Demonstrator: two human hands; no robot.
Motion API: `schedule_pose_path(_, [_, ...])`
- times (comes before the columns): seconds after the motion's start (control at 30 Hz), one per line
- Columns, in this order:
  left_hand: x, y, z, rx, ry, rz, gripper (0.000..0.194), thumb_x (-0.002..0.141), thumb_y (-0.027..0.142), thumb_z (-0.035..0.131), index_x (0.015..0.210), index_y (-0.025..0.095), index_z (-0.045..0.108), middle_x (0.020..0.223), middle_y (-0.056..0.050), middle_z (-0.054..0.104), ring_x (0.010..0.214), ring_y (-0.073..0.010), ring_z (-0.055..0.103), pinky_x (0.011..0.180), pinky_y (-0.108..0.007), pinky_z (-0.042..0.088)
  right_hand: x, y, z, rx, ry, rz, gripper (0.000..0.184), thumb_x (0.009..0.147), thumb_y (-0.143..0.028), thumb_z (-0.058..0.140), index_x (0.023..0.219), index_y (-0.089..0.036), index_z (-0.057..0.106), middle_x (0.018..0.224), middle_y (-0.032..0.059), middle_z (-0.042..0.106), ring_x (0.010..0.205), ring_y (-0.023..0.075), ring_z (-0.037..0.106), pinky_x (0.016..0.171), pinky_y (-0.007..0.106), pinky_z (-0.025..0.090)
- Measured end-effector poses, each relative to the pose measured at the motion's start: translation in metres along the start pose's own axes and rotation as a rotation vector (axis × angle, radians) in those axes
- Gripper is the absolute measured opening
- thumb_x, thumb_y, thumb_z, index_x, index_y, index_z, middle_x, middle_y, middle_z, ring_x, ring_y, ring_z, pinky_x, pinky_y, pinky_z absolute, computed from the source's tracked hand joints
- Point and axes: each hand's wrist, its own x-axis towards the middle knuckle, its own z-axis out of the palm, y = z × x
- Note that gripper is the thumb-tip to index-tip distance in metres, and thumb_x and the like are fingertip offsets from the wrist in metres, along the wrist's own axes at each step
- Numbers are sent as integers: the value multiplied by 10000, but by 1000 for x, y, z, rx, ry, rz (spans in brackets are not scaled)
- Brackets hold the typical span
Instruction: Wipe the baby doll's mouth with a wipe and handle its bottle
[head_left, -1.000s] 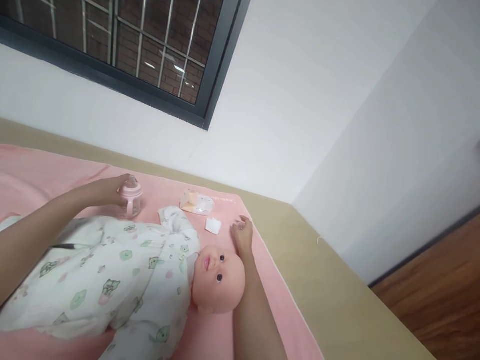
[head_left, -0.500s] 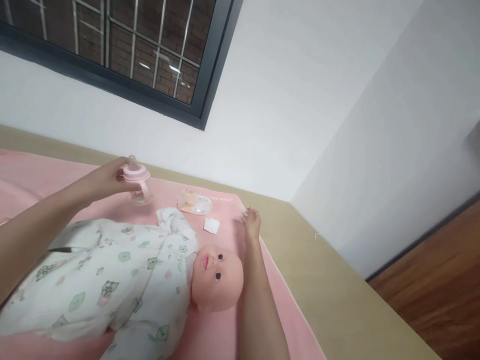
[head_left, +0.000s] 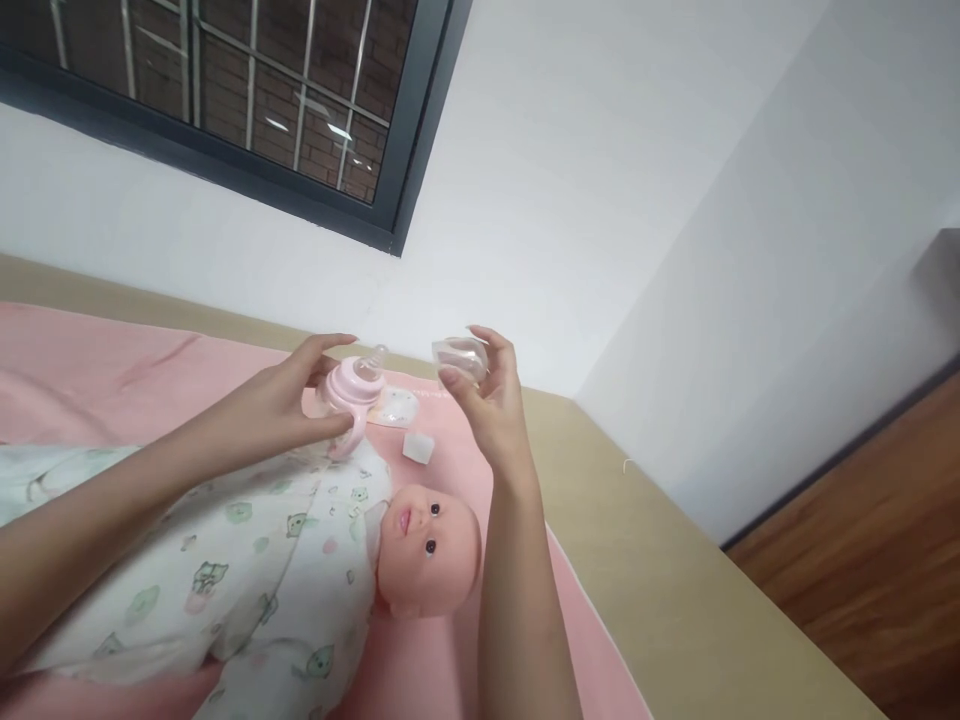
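Note:
My left hand [head_left: 304,385] grips a baby bottle [head_left: 355,388] with a pink collar, a pink handle and a clear nipple, tilted to the right. Opposite it, my right hand [head_left: 491,385] pinches a clear bottle cap [head_left: 460,358], its open side facing the nipple with a gap between. Below both hands a baby doll [head_left: 431,550] lies on its back in a white patterned suit [head_left: 247,570], head to the right. My left forearm crosses over the suit.
A pink cloth [head_left: 420,670] covers much of the wooden table [head_left: 622,560]. Behind the hands lie a small printed packet [head_left: 397,407] and a white square piece [head_left: 418,447]. A white wall [head_left: 540,200] with a barred window [head_left: 300,90] rises at the back.
My right hand has lifted the clear cap from the cloth's far right and brought it leftward. My left hand has moved the bottle to the right and tipped it towards the cap.

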Motion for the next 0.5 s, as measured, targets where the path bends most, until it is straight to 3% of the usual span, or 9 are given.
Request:
schedule_pose_path(0.13, [-10, 14, 3, 53, -4, 45, 765, 699, 500, 566, 1396, 326, 306, 1224, -61, 596, 1145, -325, 552, 879, -398, 458, -10, -17, 19, -58, -88, -59, 587, 769, -437, 676, 1284, -305, 429, 1323, 43, 491, 1203, 180, 507, 1012, 345, 470])
schedule_pose_path(0.3, [-15, 21, 4, 92, -7, 49, 745, 729, 506, 554, 1400, 314, 294, 1228, -72, 586, 1023, -318, 606, 766, -369, 484, -14, -17, 31, -152, -193, -95, 518, 806, -424, 639, 1286, -305, 484, 1340, 36, 479, 1219, 183, 487, 1041, 359, 447])
schedule_pose_path(0.5, [-16, 22, 4, 81, 46, 103, 754, 747, 551, 539, 1407, 298, 278, 1172, -72, 612, 1011, -316, 613, 740, -373, 504, -17, -15, 40, -233, -255, -84, 615, 814, -414, 636, 1372, -337, 389, 1376, 46, 440, 1253, 201, 461, 1027, 397, 459])
